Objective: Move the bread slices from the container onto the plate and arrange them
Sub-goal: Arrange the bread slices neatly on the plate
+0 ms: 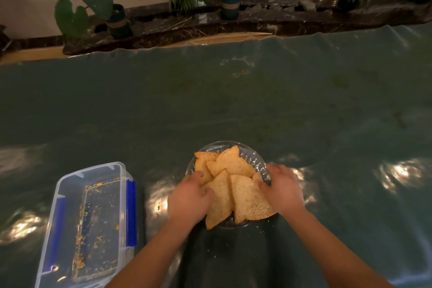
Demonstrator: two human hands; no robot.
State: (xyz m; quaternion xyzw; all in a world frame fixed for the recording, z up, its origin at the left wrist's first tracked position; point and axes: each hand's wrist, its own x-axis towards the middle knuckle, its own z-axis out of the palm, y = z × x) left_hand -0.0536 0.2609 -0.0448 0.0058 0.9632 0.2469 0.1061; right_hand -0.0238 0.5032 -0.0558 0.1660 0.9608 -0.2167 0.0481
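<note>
Several triangular bread slices (pixel 230 163) lie overlapping on a clear glass plate (pixel 254 154) near the table's front edge. My left hand (pixel 189 201) rests on the plate's left side, its thumb and fingers pinching the near-left slice (pixel 221 201). My right hand (pixel 282 190) covers the plate's right rim, fingers curled on the near-right slice (pixel 250 201). The clear plastic container (pixel 70 206) with blue clips stands to the left and holds only crumbs.
A dark green shiny sheet (pixel 210 105) covers the table, with bright light patches. Beyond its far edge runs a dark marble ledge (pixel 280 18) with several potted plants. A few crumbs lie between container and plate.
</note>
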